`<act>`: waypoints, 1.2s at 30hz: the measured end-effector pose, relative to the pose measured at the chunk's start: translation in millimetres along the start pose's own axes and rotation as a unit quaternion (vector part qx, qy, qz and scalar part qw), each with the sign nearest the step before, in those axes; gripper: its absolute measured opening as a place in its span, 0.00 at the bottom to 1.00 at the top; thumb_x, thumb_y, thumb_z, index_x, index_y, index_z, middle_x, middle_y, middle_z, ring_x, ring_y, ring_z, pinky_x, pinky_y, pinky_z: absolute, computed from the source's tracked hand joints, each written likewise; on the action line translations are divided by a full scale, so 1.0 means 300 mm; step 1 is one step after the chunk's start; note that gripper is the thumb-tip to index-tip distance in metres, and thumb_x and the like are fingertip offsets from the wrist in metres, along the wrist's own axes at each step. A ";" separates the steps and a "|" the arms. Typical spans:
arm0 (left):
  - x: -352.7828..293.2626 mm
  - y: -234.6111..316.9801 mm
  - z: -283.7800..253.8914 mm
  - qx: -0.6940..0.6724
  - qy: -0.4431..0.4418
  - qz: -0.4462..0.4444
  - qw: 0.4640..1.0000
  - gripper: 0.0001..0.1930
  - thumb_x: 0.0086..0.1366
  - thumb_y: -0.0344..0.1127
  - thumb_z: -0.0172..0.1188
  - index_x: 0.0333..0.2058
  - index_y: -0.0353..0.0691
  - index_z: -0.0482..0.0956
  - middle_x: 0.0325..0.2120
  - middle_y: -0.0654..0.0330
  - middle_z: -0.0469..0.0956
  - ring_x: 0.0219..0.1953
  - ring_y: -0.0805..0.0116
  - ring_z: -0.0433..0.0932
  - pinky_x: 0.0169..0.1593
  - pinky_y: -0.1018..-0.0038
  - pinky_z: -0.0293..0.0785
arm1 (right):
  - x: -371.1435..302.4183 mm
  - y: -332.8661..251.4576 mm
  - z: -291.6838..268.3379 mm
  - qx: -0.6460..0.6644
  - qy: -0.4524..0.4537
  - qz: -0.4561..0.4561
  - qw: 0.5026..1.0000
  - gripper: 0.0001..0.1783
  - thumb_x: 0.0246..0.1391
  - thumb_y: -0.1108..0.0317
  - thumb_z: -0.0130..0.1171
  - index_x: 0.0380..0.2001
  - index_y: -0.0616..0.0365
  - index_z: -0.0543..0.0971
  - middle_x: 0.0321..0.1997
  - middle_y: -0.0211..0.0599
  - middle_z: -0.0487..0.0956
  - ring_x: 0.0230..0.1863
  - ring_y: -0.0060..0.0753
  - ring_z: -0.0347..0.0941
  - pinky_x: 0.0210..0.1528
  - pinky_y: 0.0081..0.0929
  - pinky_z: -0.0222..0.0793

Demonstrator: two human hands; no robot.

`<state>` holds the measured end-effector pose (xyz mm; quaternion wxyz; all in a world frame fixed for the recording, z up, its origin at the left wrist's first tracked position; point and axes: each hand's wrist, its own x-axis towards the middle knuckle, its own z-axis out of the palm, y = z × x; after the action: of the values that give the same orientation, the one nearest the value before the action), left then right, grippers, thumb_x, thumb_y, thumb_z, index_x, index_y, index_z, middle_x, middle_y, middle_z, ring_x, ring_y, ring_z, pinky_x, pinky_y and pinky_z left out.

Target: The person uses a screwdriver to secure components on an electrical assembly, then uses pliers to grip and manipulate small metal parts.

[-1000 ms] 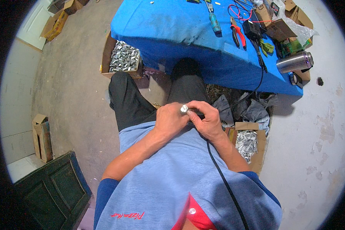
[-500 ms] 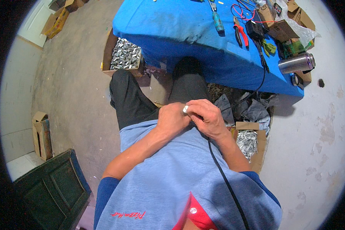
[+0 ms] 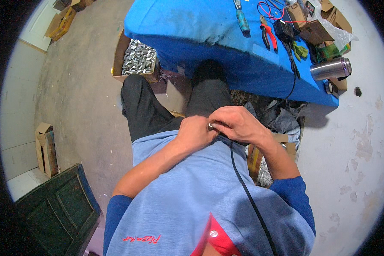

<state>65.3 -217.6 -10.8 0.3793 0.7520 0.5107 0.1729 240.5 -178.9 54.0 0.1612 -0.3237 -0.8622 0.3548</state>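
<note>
My left hand (image 3: 195,130) and my right hand (image 3: 235,123) meet over my lap, fingers closed together. Between them a small silvery metal piece (image 3: 210,126) shows; most of it is hidden by the fingers, so its full shape cannot be made out. The right thumb and forefinger pinch at it from the right, while the left fingers close around it from the left. Below the right hand, a black cable (image 3: 245,190) runs down over my shirt. A cardboard box of shiny metal pieces (image 3: 264,174) stands beside my right forearm, partly covered by it.
Ahead is a table with a blue cloth (image 3: 175,30). On it lie red-handled pliers (image 3: 269,37), a teal-handled tool (image 3: 242,23), a black adapter (image 3: 284,30) and a steel flask (image 3: 330,68). An open box of small metal parts (image 3: 139,59) stands beyond my left knee.
My right hand has turned and shifted slightly up and right, its elbow swinging outward. The metal piece shows less now. My left hand stays nearly in place.
</note>
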 end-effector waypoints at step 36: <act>-0.011 0.059 -0.079 -0.122 -0.077 -0.064 0.987 0.27 0.57 0.57 0.66 0.28 0.31 0.81 0.18 0.51 0.77 0.21 0.61 0.76 0.28 0.64 0.71 | -0.087 -0.001 0.067 0.340 0.129 0.291 0.885 0.09 0.64 0.66 0.55 0.35 0.62 0.77 0.27 0.25 0.76 0.28 0.15 0.71 0.31 0.18 0.69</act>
<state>59.9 -214.6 18.4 0.5167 0.6770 0.5022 0.1503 249.3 -206.9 39.1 0.2606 -0.5289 -0.5273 0.6118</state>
